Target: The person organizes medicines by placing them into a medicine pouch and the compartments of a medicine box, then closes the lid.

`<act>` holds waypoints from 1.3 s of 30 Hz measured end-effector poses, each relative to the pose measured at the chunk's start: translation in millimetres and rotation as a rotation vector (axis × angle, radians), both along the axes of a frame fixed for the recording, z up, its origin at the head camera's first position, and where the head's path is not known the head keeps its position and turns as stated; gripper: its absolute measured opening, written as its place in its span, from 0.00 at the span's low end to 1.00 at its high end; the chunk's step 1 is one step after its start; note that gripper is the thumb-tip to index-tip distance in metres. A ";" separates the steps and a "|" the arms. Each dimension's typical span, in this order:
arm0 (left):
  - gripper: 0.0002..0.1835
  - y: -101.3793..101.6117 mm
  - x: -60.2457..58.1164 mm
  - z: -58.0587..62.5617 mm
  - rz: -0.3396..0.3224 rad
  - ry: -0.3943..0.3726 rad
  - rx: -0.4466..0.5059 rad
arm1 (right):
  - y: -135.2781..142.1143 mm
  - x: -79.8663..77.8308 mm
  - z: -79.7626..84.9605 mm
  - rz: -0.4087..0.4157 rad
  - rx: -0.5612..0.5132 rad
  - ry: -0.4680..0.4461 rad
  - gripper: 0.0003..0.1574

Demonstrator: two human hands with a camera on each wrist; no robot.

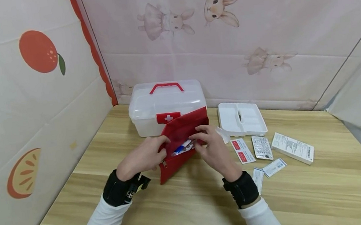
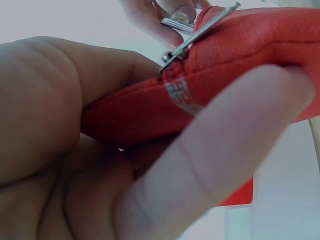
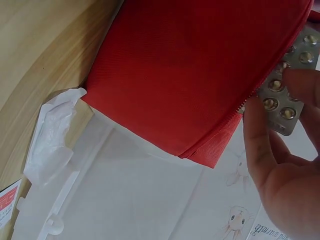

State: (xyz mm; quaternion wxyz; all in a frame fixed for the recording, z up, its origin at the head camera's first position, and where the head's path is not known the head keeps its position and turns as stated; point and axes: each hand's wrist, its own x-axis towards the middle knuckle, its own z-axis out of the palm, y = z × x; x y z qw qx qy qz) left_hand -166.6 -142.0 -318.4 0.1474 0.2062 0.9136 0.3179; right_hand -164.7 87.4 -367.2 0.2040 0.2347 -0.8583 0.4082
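A red zip pouch is held up tilted over the table, its mouth spread open. My left hand grips its left edge, thumb and fingers on either side of the cloth beside the metal zipper pull. At the mouth, my right hand pinches a silver blister pack of round pills between thumb and fingers. Part of that pack is hidden behind the pouch's zipped edge in the right wrist view. Inside the pouch, a blue-and-white item shows between the hands.
Behind the pouch stands a clear first-aid box with a red handle. To the right are a white divided tray, crumpled white plastic, a red-and-white card, another blister pack, a white carton and small packets.
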 end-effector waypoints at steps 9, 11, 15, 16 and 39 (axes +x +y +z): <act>0.19 -1.3 -1.1 1.4 -0.002 -0.011 -0.005 | -1.1 0.7 -0.2 -0.005 0.061 -0.021 0.11; 0.18 -1.0 -1.4 1.2 -0.002 -0.011 -0.008 | -0.9 0.7 -0.8 -0.006 0.061 -0.020 0.11; 0.19 -0.5 -1.6 1.2 0.001 -0.018 -0.016 | -0.6 0.6 -1.7 -0.009 0.054 -0.023 0.12; 0.19 -0.4 -1.7 1.2 0.002 -0.019 -0.017 | -0.5 0.5 -1.8 -0.010 0.052 -0.025 0.12; 0.17 -1.9 -1.3 -0.3 0.006 -0.010 -0.015 | 2.2 -0.1 -0.5 -0.003 0.026 -0.015 0.08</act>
